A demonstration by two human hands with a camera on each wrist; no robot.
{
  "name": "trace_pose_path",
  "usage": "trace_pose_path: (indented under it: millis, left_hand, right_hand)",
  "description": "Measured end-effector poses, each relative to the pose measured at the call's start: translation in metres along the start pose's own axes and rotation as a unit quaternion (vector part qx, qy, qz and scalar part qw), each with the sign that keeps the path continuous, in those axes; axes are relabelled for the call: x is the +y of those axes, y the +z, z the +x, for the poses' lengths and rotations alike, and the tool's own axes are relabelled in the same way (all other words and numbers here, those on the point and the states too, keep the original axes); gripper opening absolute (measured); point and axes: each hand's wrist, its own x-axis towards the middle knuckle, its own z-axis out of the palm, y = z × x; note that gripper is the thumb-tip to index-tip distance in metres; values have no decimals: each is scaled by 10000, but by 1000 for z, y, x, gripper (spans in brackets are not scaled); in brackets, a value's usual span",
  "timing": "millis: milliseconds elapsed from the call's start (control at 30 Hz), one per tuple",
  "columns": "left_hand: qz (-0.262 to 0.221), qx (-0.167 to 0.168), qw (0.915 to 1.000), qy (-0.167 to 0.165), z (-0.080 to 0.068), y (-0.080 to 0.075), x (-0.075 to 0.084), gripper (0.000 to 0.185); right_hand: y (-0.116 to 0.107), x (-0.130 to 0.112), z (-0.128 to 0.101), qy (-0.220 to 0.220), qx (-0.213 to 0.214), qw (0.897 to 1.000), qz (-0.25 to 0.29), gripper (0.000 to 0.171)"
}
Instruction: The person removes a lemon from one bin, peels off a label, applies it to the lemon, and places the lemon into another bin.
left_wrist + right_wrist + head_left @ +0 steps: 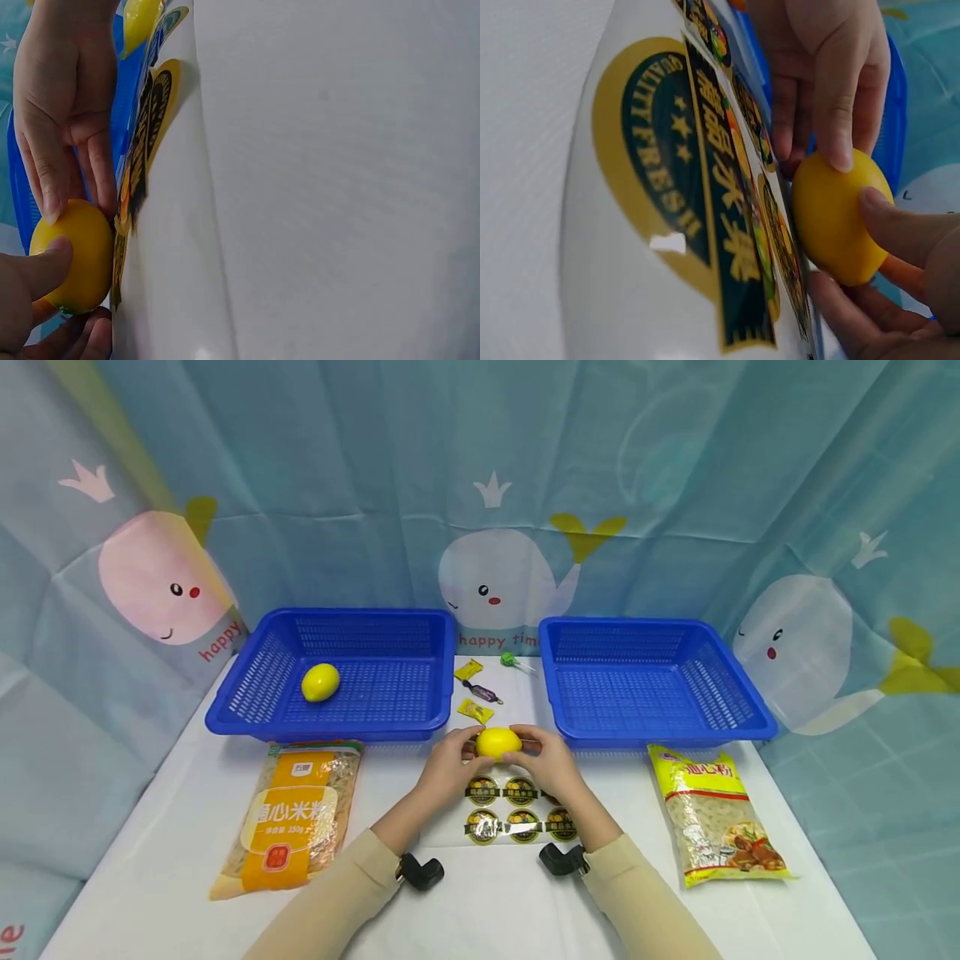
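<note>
Both forearms, in beige sleeves, are reaching up from the bottom edge of the head view and meeting at centre frame, where the left hand (447,766) and the right hand (550,763) are gripping one lemon (498,742) between them, fingers curling round its ends. The lemon is sitting just above a sheet of stickers (517,814) lying on the white table (480,902), in the gap between the two blue baskets. In the right wrist view a thumb is pressing on the lemon's smooth yellow skin while fingers are cupping it from below; what looks like a small orange patch is showing at its lower end, though the view is too close to be sure.

The round stickers are carrying gold rims and dark green centres, and the words "QUALITY FRESH" are reading clearly in the right wrist view, beside Chinese characters.

A second lemon (320,682) is lying in the left basket (247,714), a perforated plastic tray; the right basket (742,722) is matching it in shape. Glossy wrapped candies (476,693) are lying between the baskets. At lower left an orange noodle bag (288,814) is showing "150g"; at lower right a yellow-green noodle bag (712,817) is lying flat. The whale-print curtain (510,485) behind is reading "happy".
</note>
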Motion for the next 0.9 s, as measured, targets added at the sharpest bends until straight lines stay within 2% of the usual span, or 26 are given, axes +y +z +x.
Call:
trace_pose_path:
  millis: [300,533,700,900]
  left_hand:
    - [3,-94,9999,-52,0,-5,4,69]
    - [103,-218,9997,-102,-1,-6,3,75]
    - [-14,-250,9996,-93,-2,-8,4,77]
    - [6,-171,9998,-136,-12,-15,5,77]
  right_hand:
    - [-2,-2,2,49,-252,9991,329,66]
    - [-2,0,1,101,-326,9992,211,69]
    - [-4,0,-1,75,-335,9990,277,70]
    - [-9,-3,-11,157,-179,9997,51,76]
